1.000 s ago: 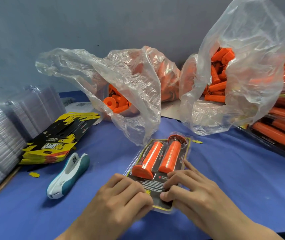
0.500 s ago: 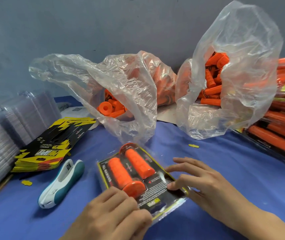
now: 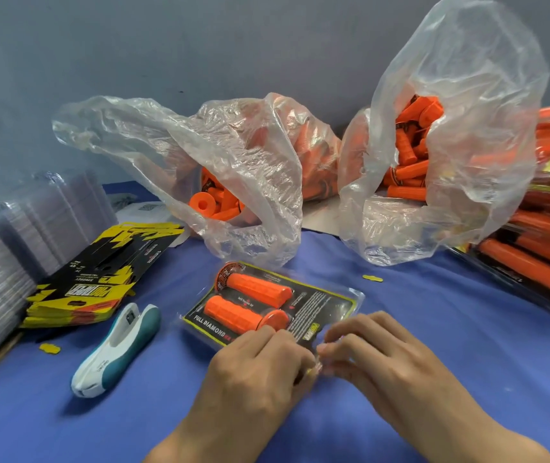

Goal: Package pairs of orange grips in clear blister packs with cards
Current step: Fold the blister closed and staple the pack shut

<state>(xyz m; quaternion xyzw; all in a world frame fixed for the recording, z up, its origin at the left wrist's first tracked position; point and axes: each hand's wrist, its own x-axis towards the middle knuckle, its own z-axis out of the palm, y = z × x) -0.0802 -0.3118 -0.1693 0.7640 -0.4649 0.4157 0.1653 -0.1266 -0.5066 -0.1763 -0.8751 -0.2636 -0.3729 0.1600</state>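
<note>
From the head camera, the near edge of the blister pack (image 3: 320,305) is hidden under both hands, and motion blur smears the fingertips. At the right border a pile of finished packs (image 3: 544,255) is cut off; at the left a stack of clear shells (image 3: 16,248) is hazy.

Two plastic bags (image 3: 250,168) hold loose orange grips. The blister pack lies on the blue table (image 3: 450,329) with a printed card and a pair of grips (image 3: 247,300) side by side.

The left hand (image 3: 253,372) curls its fingers over the pack's near edge; the right hand (image 3: 377,359) pinches the clear rim with bent fingertips.
</note>
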